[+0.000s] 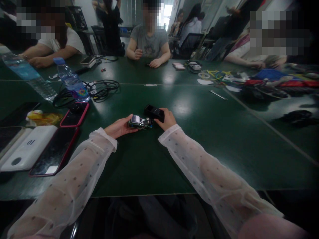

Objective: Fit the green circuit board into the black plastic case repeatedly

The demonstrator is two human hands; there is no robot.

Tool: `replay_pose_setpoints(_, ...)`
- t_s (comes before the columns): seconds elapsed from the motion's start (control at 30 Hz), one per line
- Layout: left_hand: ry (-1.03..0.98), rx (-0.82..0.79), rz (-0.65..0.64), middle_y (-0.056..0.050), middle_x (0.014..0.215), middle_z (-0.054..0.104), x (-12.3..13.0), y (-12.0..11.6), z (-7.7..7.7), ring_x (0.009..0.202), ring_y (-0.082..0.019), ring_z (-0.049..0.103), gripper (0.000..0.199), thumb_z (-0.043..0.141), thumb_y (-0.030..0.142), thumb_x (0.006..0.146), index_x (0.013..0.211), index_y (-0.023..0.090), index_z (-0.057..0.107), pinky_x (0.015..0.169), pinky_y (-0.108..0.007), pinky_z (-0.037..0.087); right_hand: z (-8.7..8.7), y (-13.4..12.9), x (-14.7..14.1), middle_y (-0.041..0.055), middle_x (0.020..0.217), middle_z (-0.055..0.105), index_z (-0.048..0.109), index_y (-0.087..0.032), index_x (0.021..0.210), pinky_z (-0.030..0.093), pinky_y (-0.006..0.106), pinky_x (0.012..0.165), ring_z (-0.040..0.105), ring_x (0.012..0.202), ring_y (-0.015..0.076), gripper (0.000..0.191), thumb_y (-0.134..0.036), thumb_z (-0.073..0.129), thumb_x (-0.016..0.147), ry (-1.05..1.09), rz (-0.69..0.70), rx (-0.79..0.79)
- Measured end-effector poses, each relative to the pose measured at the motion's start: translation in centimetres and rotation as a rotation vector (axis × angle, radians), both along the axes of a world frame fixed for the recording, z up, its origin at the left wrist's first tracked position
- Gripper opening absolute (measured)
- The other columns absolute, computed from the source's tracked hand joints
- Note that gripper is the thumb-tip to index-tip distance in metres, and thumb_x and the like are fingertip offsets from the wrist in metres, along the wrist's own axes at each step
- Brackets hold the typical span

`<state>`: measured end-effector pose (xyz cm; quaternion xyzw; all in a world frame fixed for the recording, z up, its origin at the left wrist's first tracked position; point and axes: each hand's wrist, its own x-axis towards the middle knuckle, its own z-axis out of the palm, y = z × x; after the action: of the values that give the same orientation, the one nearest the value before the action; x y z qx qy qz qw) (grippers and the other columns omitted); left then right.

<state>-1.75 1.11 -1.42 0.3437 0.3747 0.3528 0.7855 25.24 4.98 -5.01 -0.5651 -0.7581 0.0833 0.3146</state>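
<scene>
Over the middle of the green table, my left hand (121, 126) holds a small circuit board (140, 122) by its left end, thumb on top and fingers underneath. A silvery square part sits on the board's left side. Close beside it, my right hand (168, 119) grips a black plastic casing (154, 112) with a rectangular window, its fingers round the right end. The casing lies just behind and above the board's right end; whether the two touch, I cannot tell.
At the left stand two water bottles (72, 81) near coiled black cables (106, 89). Phones (56, 151) and a white power bank (30, 147) lie by my left forearm. Tangled cords and cloth (269, 79) cover the far right, near a metal tool (218, 95). People sit across the table (224, 159).
</scene>
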Motion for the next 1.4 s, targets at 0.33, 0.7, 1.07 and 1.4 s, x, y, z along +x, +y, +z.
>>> replay_pose_setpoints(0.33, 0.005, 0.004, 0.002, -0.018, 0.126, 0.059, 0.0, 0.0, 0.0, 0.113, -0.025, 0.062, 0.04, 0.061, 0.034, 0.09, 0.124, 0.014, 0.055, 0.094, -0.038, 0.054, -0.2, 0.1, 0.2, 0.0161, 0.117, 0.059, 0.048, -0.019, 0.123, 0.049, 0.057, 0.09, 0.057, 0.109, 0.0356, 0.055, -0.034, 0.069, 0.074, 0.016, 0.014, 0.016)
replay_pose_setpoints(0.7, -0.001, -0.009, -0.023, -0.015, 0.124, 0.06, -0.2, 0.2, -0.2, 0.111, -0.025, 0.064, 0.041, 0.062, 0.037, 0.089, 0.124, 0.015, 0.054, 0.09, -0.036, 0.056, -0.1, 0.1, 0.1, 0.0158, 0.115, 0.06, 0.051, -0.019, 0.119, 0.048, 0.056, 0.09, 0.057, 0.11, 0.0356, 0.053, -0.034, 0.07, 0.072, 0.034, 0.012, 0.014)
replay_pose_setpoints(1.07, -0.001, -0.053, -0.016, -0.017, 0.128, 0.057, -0.1, -0.2, 0.2, 0.116, -0.026, 0.06, 0.048, 0.052, 0.048, 0.093, 0.126, 0.014, 0.052, 0.098, -0.04, 0.049, 0.6, 0.4, 0.3, 0.0122, 0.111, 0.065, 0.049, -0.021, 0.115, 0.047, 0.052, 0.097, 0.062, 0.109, 0.0309, 0.069, -0.056, 0.075, 0.062, 0.603, 0.096, -0.209)
replay_pose_setpoints(1.4, -0.004, -0.049, -0.039, -0.019, 0.123, 0.061, 0.3, -0.3, 0.6, 0.11, -0.026, 0.063, 0.055, 0.042, 0.054, 0.096, 0.13, 0.011, 0.05, 0.1, -0.041, 0.045, 1.8, -2.3, -2.3, 0.0087, 0.115, 0.062, 0.05, -0.024, 0.114, 0.047, 0.048, 0.1, 0.061, 0.111, 0.0271, 0.064, -0.051, 0.079, 0.064, 0.571, 0.46, -0.197)
